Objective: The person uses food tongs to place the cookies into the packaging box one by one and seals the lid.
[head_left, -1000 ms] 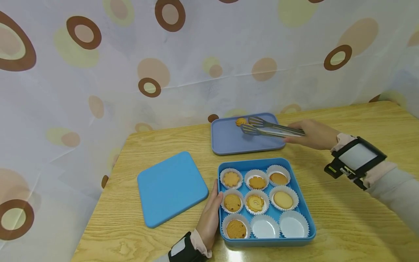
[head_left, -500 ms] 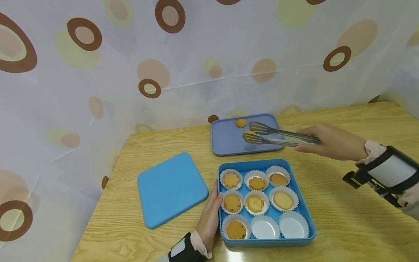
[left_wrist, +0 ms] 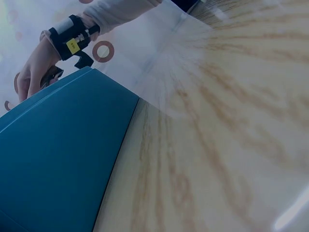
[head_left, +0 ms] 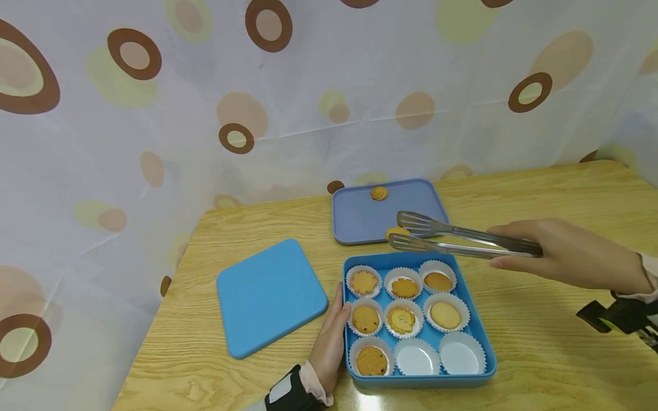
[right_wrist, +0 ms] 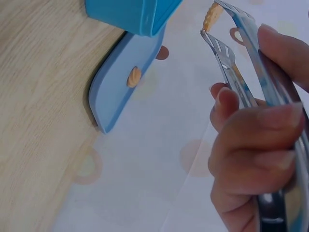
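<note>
My right hand grips metal tongs with slotted ends. The tips pinch a scalloped yellow cookie, seen edge-on as a ridged cookie in the right wrist view. It hangs between the tray's front edge and the back rim of a blue box. Inside the box are rows of white paper cups, most with a cookie; two in the front row show bare bottoms. Against the box's left wall lies my left hand, fingers fairly straight, thumb at the rim.
Behind the box, a blue-purple tray bears one swirled cookie. A flat blue lid lies left on the wooden table. A patterned cloth hangs at the table's back.
The right hand and tongs have come away from the tray, moving right and toward the body. The scalloped cookie has come forward with them; the swirled one stays. Left hand has kept still.
</note>
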A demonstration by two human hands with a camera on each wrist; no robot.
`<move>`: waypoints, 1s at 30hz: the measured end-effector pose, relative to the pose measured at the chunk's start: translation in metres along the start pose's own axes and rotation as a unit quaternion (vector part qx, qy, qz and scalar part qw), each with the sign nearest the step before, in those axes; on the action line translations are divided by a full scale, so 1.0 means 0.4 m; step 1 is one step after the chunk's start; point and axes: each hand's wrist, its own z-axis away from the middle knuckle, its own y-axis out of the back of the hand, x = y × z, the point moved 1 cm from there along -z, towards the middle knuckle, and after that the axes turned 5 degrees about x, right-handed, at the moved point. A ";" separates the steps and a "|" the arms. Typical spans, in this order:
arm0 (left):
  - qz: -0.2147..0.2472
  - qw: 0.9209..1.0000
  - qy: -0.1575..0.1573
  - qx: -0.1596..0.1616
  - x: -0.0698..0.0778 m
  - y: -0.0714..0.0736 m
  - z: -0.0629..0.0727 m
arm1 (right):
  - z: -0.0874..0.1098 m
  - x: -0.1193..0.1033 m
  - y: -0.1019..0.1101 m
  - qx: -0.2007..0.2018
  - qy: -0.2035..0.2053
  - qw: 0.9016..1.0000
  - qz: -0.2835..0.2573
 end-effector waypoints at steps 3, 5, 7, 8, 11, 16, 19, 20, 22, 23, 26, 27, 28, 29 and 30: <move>-0.001 1.000 0.000 0.001 0.000 0.000 0.000 | 0.022 0.002 -0.003 -0.007 0.001 1.000 -0.008; -0.001 1.000 0.000 0.003 -0.001 0.000 -0.001 | 0.038 0.003 -0.005 -0.011 0.004 1.000 -0.012; -0.002 1.000 0.000 0.004 -0.001 0.000 -0.001 | 0.054 0.005 -0.008 -0.023 0.007 1.000 -0.015; -0.003 1.000 0.001 0.005 -0.001 0.000 -0.001 | 0.060 0.006 -0.011 -0.029 0.009 0.999 -0.013; -0.004 1.000 0.002 0.006 -0.001 0.000 -0.002 | 0.079 0.008 -0.017 -0.045 0.022 0.999 -0.010; -0.003 1.000 0.002 0.007 -0.001 0.000 -0.002 | 0.111 0.012 -0.029 -0.053 0.059 0.997 -0.010; -0.005 1.000 0.002 0.007 0.000 0.000 -0.001 | 0.127 0.013 -0.034 -0.042 0.098 0.994 -0.009; -0.005 1.000 0.003 0.007 0.001 0.000 0.000 | 0.131 0.013 -0.037 -0.039 0.110 0.993 -0.009; -0.006 1.000 0.004 0.008 0.002 -0.001 0.000 | 0.138 0.012 -0.041 -0.033 0.136 0.990 -0.017; -0.006 1.000 0.004 0.008 0.003 -0.001 0.000 | 0.142 0.012 -0.043 -0.030 0.147 0.989 -0.019; -0.006 1.000 0.003 0.008 0.005 -0.002 -0.001 | 0.151 0.012 -0.050 -0.032 0.167 0.985 -0.034; -0.006 1.000 0.003 0.008 0.005 -0.002 -0.001 | 0.154 0.013 -0.052 -0.032 0.177 0.983 -0.040; -0.007 1.000 0.003 0.009 0.005 -0.002 -0.001 | 0.157 0.014 -0.054 -0.036 0.182 0.982 -0.045; -0.007 1.000 0.002 0.009 0.006 -0.002 -0.001 | 0.160 0.015 -0.056 -0.041 0.186 0.981 -0.047; -0.007 1.000 0.002 0.008 0.006 -0.002 -0.001 | 0.163 0.015 -0.057 -0.052 0.183 0.980 -0.050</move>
